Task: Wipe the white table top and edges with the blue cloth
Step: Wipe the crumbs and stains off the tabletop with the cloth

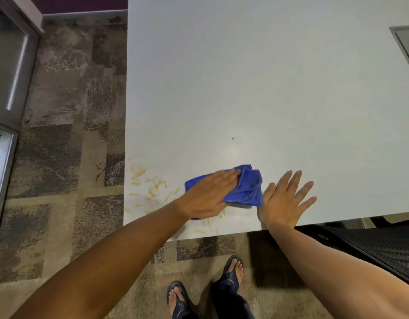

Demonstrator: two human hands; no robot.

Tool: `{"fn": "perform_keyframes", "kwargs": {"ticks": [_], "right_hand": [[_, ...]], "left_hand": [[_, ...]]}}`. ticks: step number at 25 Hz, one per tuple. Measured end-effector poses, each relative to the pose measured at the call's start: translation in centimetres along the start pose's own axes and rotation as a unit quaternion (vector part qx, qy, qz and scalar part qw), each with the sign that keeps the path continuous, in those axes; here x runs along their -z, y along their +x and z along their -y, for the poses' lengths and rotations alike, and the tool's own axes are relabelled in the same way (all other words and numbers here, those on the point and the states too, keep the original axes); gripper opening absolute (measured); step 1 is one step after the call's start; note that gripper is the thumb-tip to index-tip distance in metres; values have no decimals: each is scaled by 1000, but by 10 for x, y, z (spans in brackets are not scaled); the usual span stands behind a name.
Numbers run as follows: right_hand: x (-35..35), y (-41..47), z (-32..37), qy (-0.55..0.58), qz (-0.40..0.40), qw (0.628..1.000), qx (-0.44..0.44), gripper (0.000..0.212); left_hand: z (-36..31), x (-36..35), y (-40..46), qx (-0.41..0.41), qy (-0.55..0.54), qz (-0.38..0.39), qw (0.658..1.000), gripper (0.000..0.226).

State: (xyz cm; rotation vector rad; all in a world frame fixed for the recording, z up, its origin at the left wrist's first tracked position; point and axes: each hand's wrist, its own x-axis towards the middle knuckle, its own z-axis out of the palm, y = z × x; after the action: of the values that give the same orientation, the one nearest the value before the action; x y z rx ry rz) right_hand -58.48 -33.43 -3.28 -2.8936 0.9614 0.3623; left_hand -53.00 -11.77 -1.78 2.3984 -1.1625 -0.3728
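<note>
1. The left hand [208, 195] lies palm down on the blue cloth [246, 191], fingers straight and close together, pressing the fabric flat against the table; it pins the cloth rather than pinching it.
2. The right hand [285, 201] is flat on the bare table top, fingers spread wide, holding nothing. Its thumb side sits just beside the cloth's right edge, at 3 o'clock from the cloth.
3. The blue cloth is bunched and folded, partly hidden under the left hand, and rests near the table's front edge, toward its front-left corner.
4. Yellowish smears [153, 187] streak the surface at 9 o'clock from the cloth, reaching to the left edge, with a few more streaks at 6 o'clock near the front edge.
5. A few small dark specks [233, 138] lie at 12 o'clock from the cloth, well apart from it.
6. The white table [256, 77] fills the upper right of the view.
7. Patterned brown carpet [65, 157] lies at 9 o'clock from the table.
8. The person's feet in dark sandals [179, 300] stand on it at 6 o'clock.
9. A black mesh chair [378, 247] shows at 4 o'clock, below the front edge.
</note>
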Motion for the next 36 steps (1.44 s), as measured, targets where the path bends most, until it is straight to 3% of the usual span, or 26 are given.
{"fn": "perform_keyframes", "kwargs": {"ticks": [5, 10, 17, 20, 27, 36], "right_hand": [[-1, 3, -4, 20, 1, 1000, 9, 60], [-2, 2, 0, 25, -4, 1000, 2, 61], [-2, -2, 1, 33, -19, 999, 12, 66], [-2, -2, 0, 36, -20, 999, 11, 65], [-3, -1, -1, 35, -17, 999, 12, 65], [-3, -1, -2, 38, -24, 999, 15, 65]], "left_hand": [[-30, -8, -22, -47, -7, 92, 995, 70], [-45, 0, -37, -68, -83, 108, 988, 59], [-59, 8, -43, -4, -180, 195, 964, 21], [-48, 26, -42, 73, -220, 147, 962, 15], [20, 100, -11, 165, -262, -119, 944, 17], [82, 111, 72, 238, -179, -173, 939, 27]]}}
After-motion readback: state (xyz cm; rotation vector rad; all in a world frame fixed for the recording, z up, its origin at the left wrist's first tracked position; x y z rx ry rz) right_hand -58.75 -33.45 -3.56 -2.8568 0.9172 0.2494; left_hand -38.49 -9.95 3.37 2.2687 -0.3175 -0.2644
